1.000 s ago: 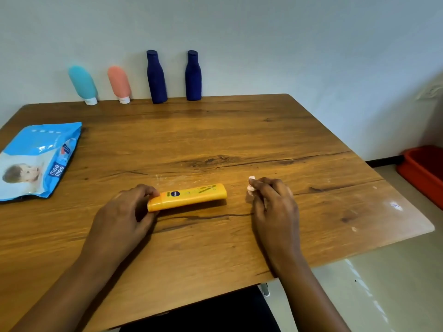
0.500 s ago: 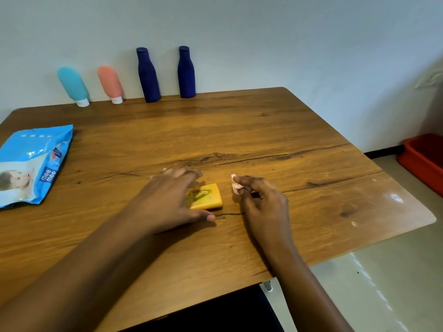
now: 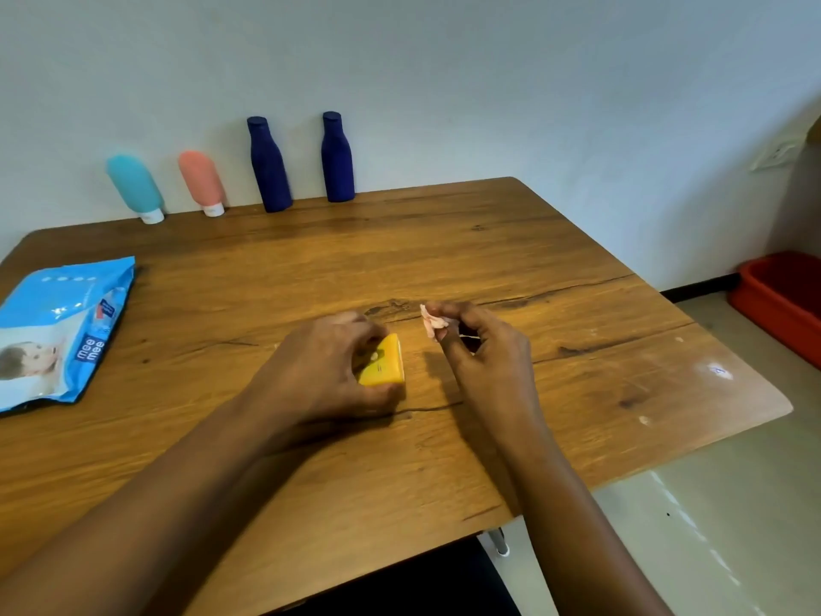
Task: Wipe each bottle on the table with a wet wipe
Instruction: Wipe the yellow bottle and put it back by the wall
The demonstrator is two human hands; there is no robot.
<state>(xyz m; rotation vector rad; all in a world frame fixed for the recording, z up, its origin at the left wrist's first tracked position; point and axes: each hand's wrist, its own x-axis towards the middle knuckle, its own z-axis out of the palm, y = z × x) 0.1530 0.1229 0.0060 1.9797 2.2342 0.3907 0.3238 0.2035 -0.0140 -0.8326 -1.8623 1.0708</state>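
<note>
You can read only "mee mee", white on the blue wet wipes pack well left of the fingers of your left hand; print on the yellow tube is illegible.

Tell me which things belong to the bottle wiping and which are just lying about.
Job: yellow tube, wet wipe, teal bottle, pink bottle, navy bottle, second navy bottle, wipes pack.
Lying about: red tub, wall socket.

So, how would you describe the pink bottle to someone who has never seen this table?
Look at the far edge of the wooden table, where four bottles stand against the wall. The pink bottle is second from the left, between the teal bottle and a dark blue bottle. Only it is salmon pink, on a white cap.
</note>
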